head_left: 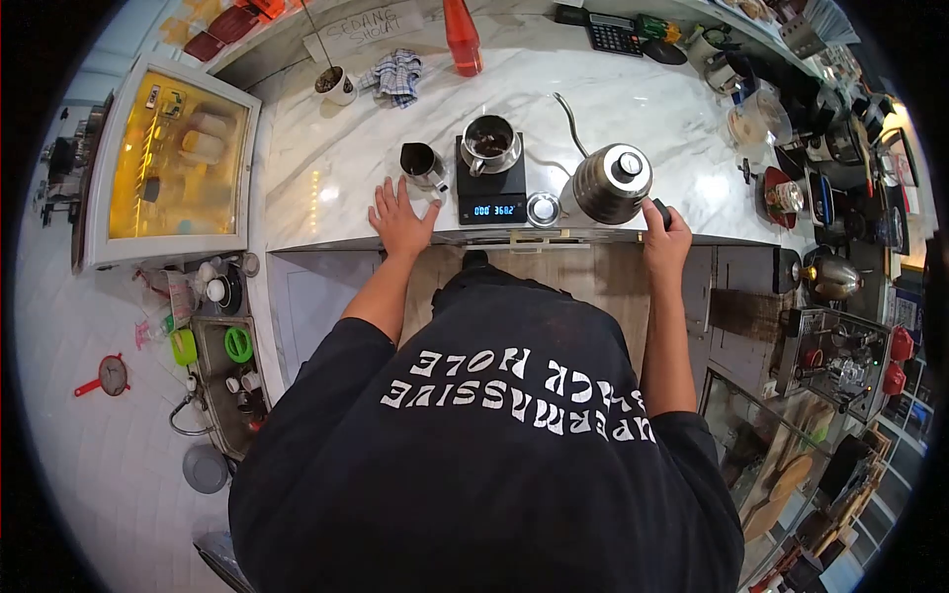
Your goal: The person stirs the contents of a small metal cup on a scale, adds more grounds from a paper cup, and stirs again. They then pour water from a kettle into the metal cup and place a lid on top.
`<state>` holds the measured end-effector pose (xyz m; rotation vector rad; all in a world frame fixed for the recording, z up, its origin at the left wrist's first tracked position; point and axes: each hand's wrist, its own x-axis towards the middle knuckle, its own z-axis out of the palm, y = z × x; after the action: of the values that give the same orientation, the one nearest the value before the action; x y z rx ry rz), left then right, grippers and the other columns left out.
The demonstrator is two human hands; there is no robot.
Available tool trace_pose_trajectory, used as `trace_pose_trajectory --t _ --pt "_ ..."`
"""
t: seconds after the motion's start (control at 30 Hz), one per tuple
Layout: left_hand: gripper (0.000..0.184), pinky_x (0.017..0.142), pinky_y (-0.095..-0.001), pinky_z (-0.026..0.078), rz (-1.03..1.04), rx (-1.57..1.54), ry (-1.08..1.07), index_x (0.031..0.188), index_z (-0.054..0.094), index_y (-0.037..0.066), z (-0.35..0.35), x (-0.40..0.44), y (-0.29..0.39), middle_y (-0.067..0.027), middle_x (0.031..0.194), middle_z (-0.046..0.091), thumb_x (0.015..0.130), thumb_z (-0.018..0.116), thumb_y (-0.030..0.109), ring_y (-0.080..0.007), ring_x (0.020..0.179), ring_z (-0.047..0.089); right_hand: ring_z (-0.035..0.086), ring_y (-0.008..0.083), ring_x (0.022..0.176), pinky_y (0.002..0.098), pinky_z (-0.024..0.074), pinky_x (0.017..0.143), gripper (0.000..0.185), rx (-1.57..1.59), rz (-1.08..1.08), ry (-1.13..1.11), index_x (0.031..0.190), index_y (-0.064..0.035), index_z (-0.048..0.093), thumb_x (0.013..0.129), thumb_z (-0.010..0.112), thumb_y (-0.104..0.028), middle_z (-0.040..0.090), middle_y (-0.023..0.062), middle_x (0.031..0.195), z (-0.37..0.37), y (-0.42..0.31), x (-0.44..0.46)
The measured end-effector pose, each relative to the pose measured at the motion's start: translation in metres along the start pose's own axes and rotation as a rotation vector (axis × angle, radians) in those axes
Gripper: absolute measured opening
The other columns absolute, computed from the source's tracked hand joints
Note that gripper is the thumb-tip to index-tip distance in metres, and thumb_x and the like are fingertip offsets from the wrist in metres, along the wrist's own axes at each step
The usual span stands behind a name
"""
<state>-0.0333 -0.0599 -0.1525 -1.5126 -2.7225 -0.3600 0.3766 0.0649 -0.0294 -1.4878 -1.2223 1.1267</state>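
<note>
My left hand [403,219] lies with spread fingers at the counter's front edge, just below a small metal pitcher [423,166]. My right hand [666,235] is closed on the handle of a steel gooseneck kettle [607,186], whose spout points up and left. Between my hands, a black scale [478,210] with a lit blue display carries a metal cup [491,144] with dark contents. A small round silver-rimmed item [543,210] sits right of the scale.
Along the counter's back are a red bottle [462,40], a checked cloth [396,77], a small pot [336,86] and a calculator [614,36]. A glass-fronted cabinet [254,168] stands left. Jars and utensils crowd the right side, near a red tray [774,210].
</note>
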Motion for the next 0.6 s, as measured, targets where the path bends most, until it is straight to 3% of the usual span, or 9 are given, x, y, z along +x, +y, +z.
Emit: trace_pose_trajectory --t 0.37,0.6 --pt "0.091 0.119 -0.0605 0.012 -0.039 0.033 -0.036 0.158 0.034 0.016 0.002 -0.004 0.001 -0.0122 0.166 0.025 0.087 0.059 0.067 -0.0336 0.154 0.017 0.041 0.0038 0.063 0.0237 0.0332 0.054 0.030 -0.091 -0.208 -0.063 0.075 -0.0007 0.059 0.090 0.078 -0.018 0.050 -0.0069 0.067 -0.031 -0.066 -0.054" --pt "0.092 0.119 -0.0612 0.014 -0.008 0.035 -0.019 0.158 0.035 0.018 0.007 0.000 -0.005 -0.0122 0.166 0.025 0.084 0.061 0.068 -0.0340 0.154 0.018 0.042 0.0039 0.064 0.0245 0.0338 0.054 0.030 -0.129 -0.181 -0.061 0.074 0.0001 0.059 0.090 0.078 -0.017 0.050 -0.0061 0.066 -0.016 -0.079 -0.075"
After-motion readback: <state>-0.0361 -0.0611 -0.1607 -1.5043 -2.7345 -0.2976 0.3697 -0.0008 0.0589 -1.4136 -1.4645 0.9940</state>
